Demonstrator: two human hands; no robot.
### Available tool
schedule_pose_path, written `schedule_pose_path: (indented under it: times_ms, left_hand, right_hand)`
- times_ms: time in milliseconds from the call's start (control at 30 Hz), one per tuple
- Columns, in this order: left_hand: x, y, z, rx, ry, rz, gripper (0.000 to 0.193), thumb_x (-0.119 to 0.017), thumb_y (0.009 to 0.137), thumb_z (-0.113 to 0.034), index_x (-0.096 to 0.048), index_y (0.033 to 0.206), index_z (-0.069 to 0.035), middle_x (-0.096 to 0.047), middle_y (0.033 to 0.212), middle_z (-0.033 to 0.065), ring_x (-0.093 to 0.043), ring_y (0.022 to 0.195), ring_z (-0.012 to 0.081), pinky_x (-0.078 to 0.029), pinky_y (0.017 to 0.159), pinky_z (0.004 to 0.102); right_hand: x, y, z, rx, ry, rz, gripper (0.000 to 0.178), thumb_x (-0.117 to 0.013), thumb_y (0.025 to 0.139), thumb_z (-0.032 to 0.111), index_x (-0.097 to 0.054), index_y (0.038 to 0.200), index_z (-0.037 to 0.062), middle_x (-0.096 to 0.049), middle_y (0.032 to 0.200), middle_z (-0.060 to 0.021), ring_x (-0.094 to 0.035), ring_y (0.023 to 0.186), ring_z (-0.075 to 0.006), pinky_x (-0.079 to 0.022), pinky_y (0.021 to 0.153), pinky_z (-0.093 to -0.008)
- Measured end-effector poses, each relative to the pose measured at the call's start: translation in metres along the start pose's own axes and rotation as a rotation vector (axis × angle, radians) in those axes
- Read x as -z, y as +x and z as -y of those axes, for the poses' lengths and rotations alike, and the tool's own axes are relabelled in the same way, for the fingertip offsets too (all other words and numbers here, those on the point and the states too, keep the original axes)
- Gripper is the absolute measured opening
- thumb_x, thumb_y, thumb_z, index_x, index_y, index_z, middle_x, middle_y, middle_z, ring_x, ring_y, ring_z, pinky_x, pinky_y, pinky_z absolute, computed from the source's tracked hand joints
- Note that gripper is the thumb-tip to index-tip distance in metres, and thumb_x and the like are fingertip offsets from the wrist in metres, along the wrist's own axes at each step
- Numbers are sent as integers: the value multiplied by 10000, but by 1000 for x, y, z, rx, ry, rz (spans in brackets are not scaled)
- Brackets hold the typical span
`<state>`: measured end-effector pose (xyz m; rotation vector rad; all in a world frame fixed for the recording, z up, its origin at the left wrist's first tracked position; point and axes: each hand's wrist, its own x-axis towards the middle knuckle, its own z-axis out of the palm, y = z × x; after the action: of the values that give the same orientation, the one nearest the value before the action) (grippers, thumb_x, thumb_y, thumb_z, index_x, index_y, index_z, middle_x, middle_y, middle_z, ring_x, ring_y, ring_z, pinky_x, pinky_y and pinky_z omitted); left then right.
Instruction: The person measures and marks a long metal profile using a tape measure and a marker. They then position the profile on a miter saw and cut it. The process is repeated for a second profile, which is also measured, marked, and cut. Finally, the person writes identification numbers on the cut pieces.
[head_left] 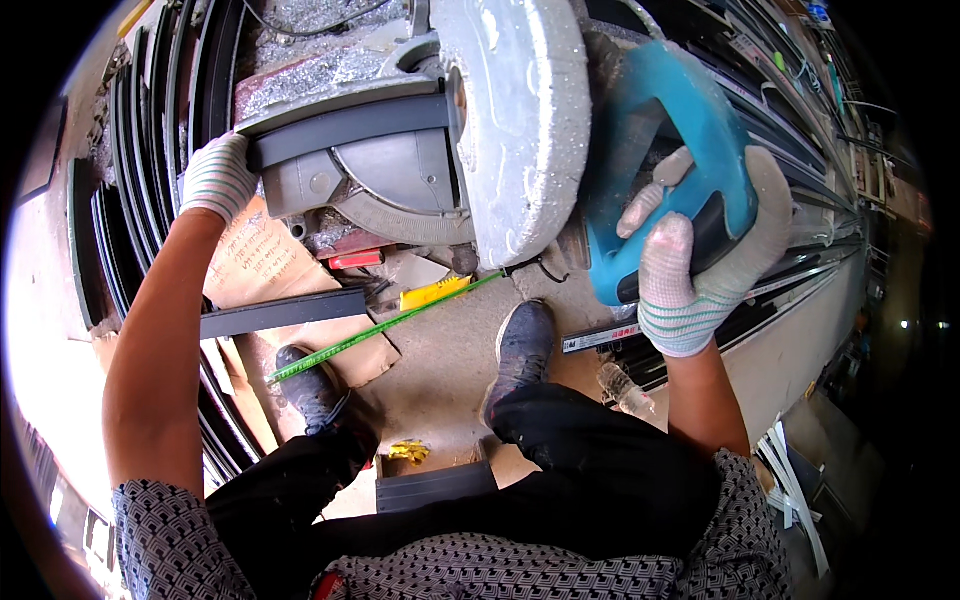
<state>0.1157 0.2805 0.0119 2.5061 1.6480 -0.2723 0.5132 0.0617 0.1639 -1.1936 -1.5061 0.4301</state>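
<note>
A miter saw stands in front of me, with a big silvery blade guard (525, 130) and a blue handle (735, 110). My right hand (690, 270), in a white knit glove with a green-striped cuff, is wrapped round the handle's dark grip. Across the saw's grey base (390, 165) lies a dark grey metal profile (350, 130), its right end running up to the guard. My left hand (218, 178), gloved alike, grips the profile's left end against the fence. The guard hides the blade, so whether it touches the profile cannot be seen.
A green measuring tape blade (385, 328) stretches over the floor by my shoes, near a yellow tool (435, 292) and a short dark profile (285, 313) on cardboard (262, 255). Long dark profiles (150, 140) flank the left; more lie right, near a clear bottle (625, 390). Metal shavings cover the saw's surroundings.
</note>
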Motion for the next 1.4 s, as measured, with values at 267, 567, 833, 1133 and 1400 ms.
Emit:
schedule_pose_path:
  times_ms: [267,567,833,1133,1400]
  left_hand:
    - [-1,0,3,2,2,-2,245,-799,788,-141,-727,1009,-66,-734,1026,213,-699,1001,415,-571,896,483]
    - [4,-1,-2,-8,3,17,259,-795,792,-148,-733,1032,-74,-738,1040,210,-698,1010,418,-573,896,483]
    - [12,-2,-7,56,-8,68,379,-809,789,-151,-722,1154,-95,-736,1096,202,-693,1057,406,-571,926,466]
    - [1,1,0,48,-10,52,347,-809,794,-164,-722,1122,-92,-734,1087,208,-694,1052,409,-573,920,469]
    - [-6,3,4,28,-37,43,341,-817,788,-166,-726,1108,-92,-736,1077,206,-696,1042,413,-574,911,469]
  right_hand:
    - [1,-3,0,-4,-29,36,734,-672,937,57,-281,1557,80,-601,1146,-160,-615,836,-127,-587,735,-266]
    - [2,-13,-1,-25,-81,34,740,-642,909,3,-270,1545,70,-569,1183,-167,-612,913,-152,-602,752,-283]
    - [-3,-28,-13,30,-34,8,752,-651,885,-32,-273,1531,38,-544,1228,-182,-623,973,-184,-614,756,-299]
    - [-4,-40,-15,21,-44,12,663,-657,858,-52,-403,1466,26,-628,1133,-169,-675,829,-171,-607,731,-310]
    - [-7,-43,-13,12,-15,2,620,-676,854,-37,-469,1434,37,-654,1099,-171,-685,807,-172,-608,705,-318]
